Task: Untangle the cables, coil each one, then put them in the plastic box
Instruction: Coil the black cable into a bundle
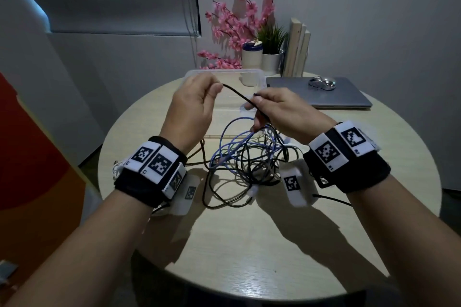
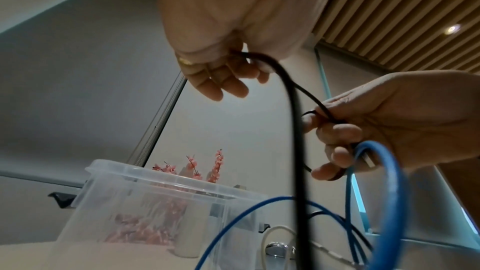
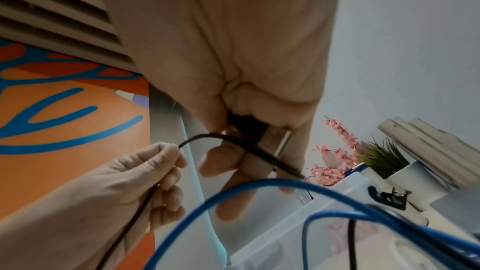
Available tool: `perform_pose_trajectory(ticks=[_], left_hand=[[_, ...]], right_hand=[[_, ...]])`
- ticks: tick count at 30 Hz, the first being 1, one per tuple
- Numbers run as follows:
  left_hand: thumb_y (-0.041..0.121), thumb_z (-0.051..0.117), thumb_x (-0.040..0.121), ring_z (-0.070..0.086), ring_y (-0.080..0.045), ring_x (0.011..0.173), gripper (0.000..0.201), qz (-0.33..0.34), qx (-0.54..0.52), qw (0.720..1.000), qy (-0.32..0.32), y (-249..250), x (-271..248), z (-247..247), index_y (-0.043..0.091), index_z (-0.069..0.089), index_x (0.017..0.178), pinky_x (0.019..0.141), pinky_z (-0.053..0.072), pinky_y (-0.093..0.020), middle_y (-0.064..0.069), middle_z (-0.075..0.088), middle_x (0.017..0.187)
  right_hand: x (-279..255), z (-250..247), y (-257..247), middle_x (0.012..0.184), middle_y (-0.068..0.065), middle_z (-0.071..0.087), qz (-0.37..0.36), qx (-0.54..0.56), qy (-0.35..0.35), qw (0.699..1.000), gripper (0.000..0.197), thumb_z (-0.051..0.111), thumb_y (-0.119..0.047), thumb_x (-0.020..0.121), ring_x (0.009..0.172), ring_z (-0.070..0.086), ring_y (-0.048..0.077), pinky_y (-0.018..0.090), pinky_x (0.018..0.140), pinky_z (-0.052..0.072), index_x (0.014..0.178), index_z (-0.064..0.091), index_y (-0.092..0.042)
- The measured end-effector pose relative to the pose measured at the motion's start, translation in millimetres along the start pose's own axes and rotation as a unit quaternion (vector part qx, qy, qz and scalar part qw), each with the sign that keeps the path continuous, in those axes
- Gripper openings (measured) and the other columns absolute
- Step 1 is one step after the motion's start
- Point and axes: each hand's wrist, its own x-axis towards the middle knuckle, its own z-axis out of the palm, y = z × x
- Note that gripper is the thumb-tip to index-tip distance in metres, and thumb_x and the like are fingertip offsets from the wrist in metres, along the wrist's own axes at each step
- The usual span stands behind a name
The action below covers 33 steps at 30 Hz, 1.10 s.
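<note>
Pinching a black cable [image 1: 237, 94] between them, the left hand [image 1: 192, 109] and the right hand [image 1: 284, 112] are each making a closed grip on it above the table [image 1: 249, 244]. The right hand's fingers [image 3: 228, 163] are also holding that cable's metal plug [image 3: 276, 143]. Below both grips a tangle of blue cable [image 1: 232, 147] and more black cable is lying on the table. Just beyond the hands a clear plastic box [image 1: 199, 75] is standing open. Farther right of the right grip a closed laptop [image 1: 319, 92] is lying.
</note>
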Motion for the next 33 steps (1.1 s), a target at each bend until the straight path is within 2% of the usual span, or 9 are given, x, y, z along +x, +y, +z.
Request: perform_pose_trajectory(ticks=[4,7,10,13,15,17,23,28,33], left_hand=[[0.022,0.057,0.094,0.050,-0.001,0.073,0.013,-0.065,-0.082,0.993,0.049,2,1,3,0.017,0.067,0.089,0.071,0.038,-0.009,0.005,0.059,0.082],[0.025,0.060,0.092,0.060,0.000,0.089,0.015,-0.102,-0.118,0.987,0.041,3,0,7,0.018,0.072,0.094,0.083,0.048,-0.020,0.000,0.070,0.094],[0.021,0.059,0.093,0.045,0.028,0.083,0.019,-0.127,-0.107,0.985,-0.037,6,-8,17,0.013,0.073,0.105,0.077,0.034,0.002,0.011,0.071,0.098],[0.021,0.058,0.094,0.051,0.005,0.057,0.023,-0.158,-0.120,0.972,-0.124,9,-23,30,0.019,0.071,0.113,0.063,0.039,-0.014,0.013,0.069,0.068],[0.018,0.058,0.094,0.055,0.010,0.063,0.023,-0.161,-0.108,0.965,-0.178,12,-31,35,0.017,0.071,0.113,0.067,0.044,-0.014,0.008,0.073,0.078],[0.021,0.057,0.095,0.061,-0.002,0.074,0.021,-0.164,-0.113,0.954,-0.225,13,-37,36,0.019,0.071,0.109,0.077,0.051,-0.024,-0.002,0.074,0.091],[0.024,0.064,0.089,0.038,-0.003,0.047,0.014,-0.129,-0.084,0.927,-0.343,17,-37,22,0.022,0.074,0.100,0.049,0.031,-0.014,0.010,0.052,0.053],[0.020,0.059,0.093,0.046,-0.002,0.051,0.016,-0.101,-0.166,0.950,-0.246,20,-24,12,0.027,0.064,0.080,0.055,0.041,-0.021,0.018,0.055,0.054],[0.022,0.051,0.097,0.046,-0.006,0.045,0.019,-0.126,-0.188,0.971,-0.078,26,2,-4,0.025,0.056,0.079,0.046,0.037,-0.017,0.003,0.050,0.057]], right_hand=[[-3,1,-3,0.059,0.005,0.041,-0.010,0.086,-0.038,0.995,0.032,0.033,-0.018,0.103,0.057,0.050,0.018,0.038,0.073,0.051,0.100,0.058,0.002],[-5,1,-4,0.049,-0.006,0.032,-0.028,0.104,-0.073,0.991,0.039,0.038,-0.028,0.102,0.048,0.034,0.011,0.026,0.058,0.043,0.083,0.060,-0.002],[-5,2,-3,0.044,-0.006,0.036,-0.042,0.217,-0.054,0.974,0.039,0.036,-0.026,0.102,0.045,0.030,0.013,0.028,0.053,0.031,0.074,0.054,-0.007],[-3,-1,-6,0.059,0.006,0.063,-0.034,0.317,-0.001,0.948,0.037,0.034,-0.024,0.103,0.046,0.053,0.015,0.024,0.047,0.038,0.078,0.054,-0.005],[-2,-4,-9,0.079,0.015,0.070,-0.034,0.374,0.012,0.927,0.037,0.032,-0.022,0.103,0.061,0.066,0.020,0.023,0.051,0.048,0.083,0.055,-0.002],[0,-6,-7,0.093,0.020,0.067,-0.044,0.405,0.031,0.913,0.036,0.032,-0.020,0.103,0.080,0.068,0.028,0.031,0.065,0.056,0.088,0.058,0.001],[9,-11,10,0.087,0.001,0.063,-0.063,0.228,0.143,0.961,0.024,0.044,-0.014,0.100,0.087,0.056,0.012,0.028,0.080,0.045,0.089,0.065,-0.010],[7,-5,16,0.093,0.002,0.069,-0.049,-0.086,0.081,0.992,0.022,0.051,-0.021,0.097,0.087,0.061,0.013,0.031,0.082,0.046,0.098,0.070,-0.010],[1,4,15,0.071,0.004,0.063,-0.007,0.011,0.018,1.000,0.032,0.038,-0.023,0.102,0.064,0.059,0.006,0.021,0.066,0.040,0.102,0.063,-0.002]])
